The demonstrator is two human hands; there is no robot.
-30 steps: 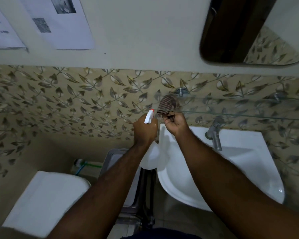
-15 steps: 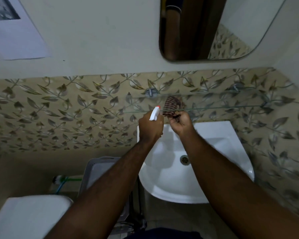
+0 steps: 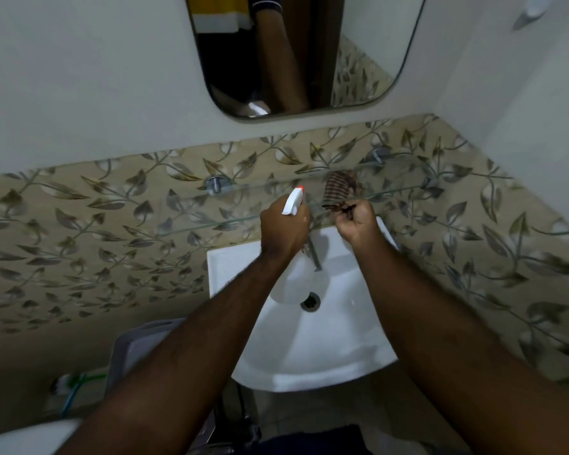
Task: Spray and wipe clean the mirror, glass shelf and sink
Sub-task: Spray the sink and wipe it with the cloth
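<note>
A small home bathroom, seen from above the basin.

A white wall-hung sink with a drain and a metal tap sits under a glass shelf on chrome brackets, with a rounded mirror on the plain wall above. Leaf-patterned tiles band the lower wall. A white toilet cistern lid shows at lower left, and a grey plastic bin stands beside the sink.

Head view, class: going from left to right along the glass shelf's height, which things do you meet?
Round metal shelf bracket → white spray bottle with red-tipped nozzle, in the left hand → striped dark cloth, in the right hand.
</note>
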